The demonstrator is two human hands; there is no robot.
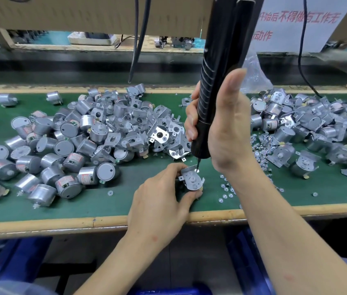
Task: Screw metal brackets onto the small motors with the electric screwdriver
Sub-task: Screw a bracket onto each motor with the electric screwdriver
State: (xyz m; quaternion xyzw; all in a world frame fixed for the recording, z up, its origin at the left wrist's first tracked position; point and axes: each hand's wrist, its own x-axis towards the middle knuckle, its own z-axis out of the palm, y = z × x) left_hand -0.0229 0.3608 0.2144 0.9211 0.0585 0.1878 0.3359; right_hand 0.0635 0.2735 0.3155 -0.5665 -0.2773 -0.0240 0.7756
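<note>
So my left hand (162, 199) is pinching one small motor (190, 189) on the green mat (147, 201) near the front edge of the bench, thumb on the near side, fingers curled over the far side. The metal bracket (191, 179) sits on top of it, flat face up.

My right hand (221, 124) is wrapped tight around the black barrel of the electric screwdriver (217, 71), thumb pointing up along it. The tool stands nearly upright and its bit (197, 163) comes down onto the far right corner of the bracket, right at a screw.

A big pile of bare motors (61, 145) is off to the left, a bracketed pile (317, 133) is on the right, and loose screws (228, 189) are scattered just beside my right wrist.
</note>
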